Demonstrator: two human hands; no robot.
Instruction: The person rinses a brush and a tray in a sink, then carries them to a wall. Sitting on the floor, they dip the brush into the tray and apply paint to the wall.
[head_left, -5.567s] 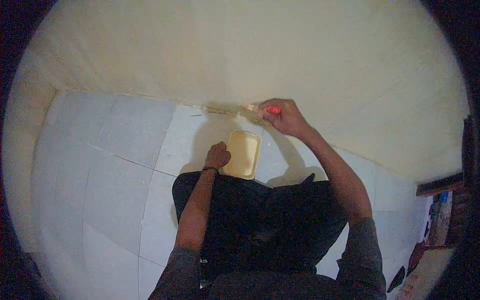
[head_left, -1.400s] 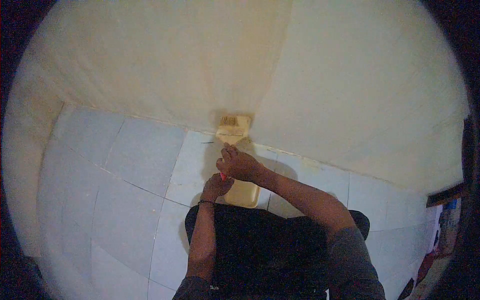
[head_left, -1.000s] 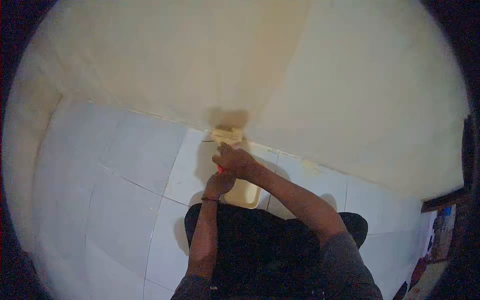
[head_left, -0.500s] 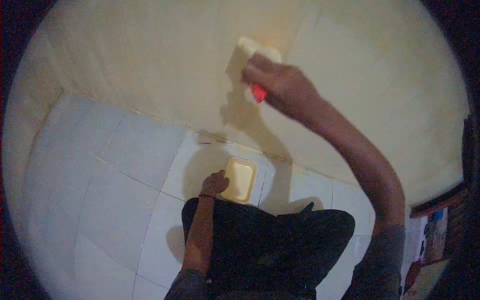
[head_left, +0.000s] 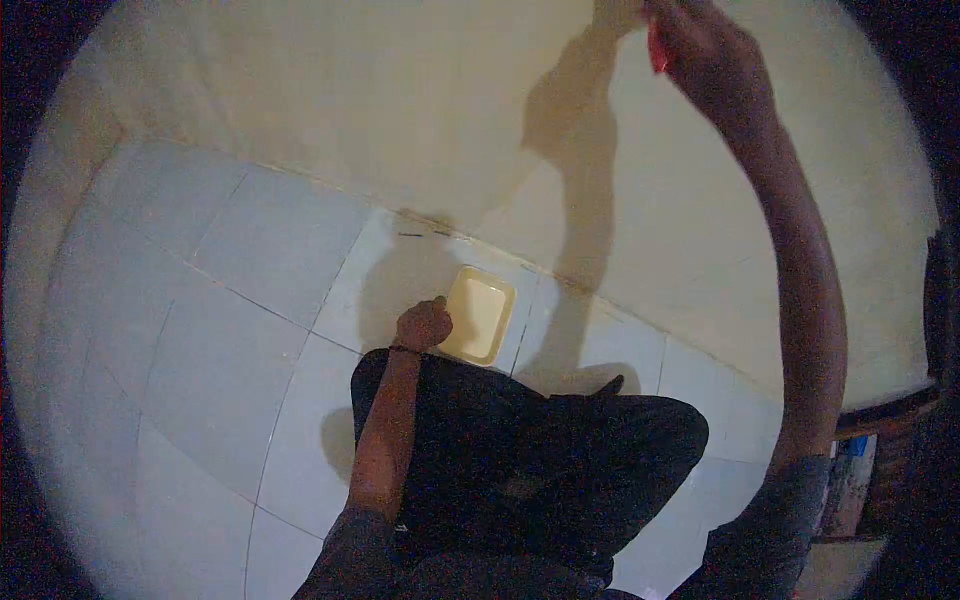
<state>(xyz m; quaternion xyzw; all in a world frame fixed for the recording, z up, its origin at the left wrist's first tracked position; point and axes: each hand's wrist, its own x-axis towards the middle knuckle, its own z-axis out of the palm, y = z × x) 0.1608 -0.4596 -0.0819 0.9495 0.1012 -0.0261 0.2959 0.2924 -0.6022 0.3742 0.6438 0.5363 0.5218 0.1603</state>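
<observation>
My left hand (head_left: 425, 325) is closed on the left rim of a shallow cream tray (head_left: 506, 325), which holds pale paint and stands on the floor by my legs. High on the wall at the upper right, my right hand (head_left: 708, 52) is wrapped round a brush with a red handle (head_left: 657, 48). The brush head is out of view past the top edge. Below that hand its shadow falls on the cream wall (head_left: 380, 100).
Pale floor tiles (head_left: 230, 300) run along the foot of the wall. My crossed legs in dark trousers (head_left: 520, 450) are just below the tray. At the far right are a dark wooden edge (head_left: 885, 412) and some items behind it.
My right hand has carried the brush from low near the floor up the wall and to the right. Earlier both hands were together at the brush; my left hand is now back at the tray.
</observation>
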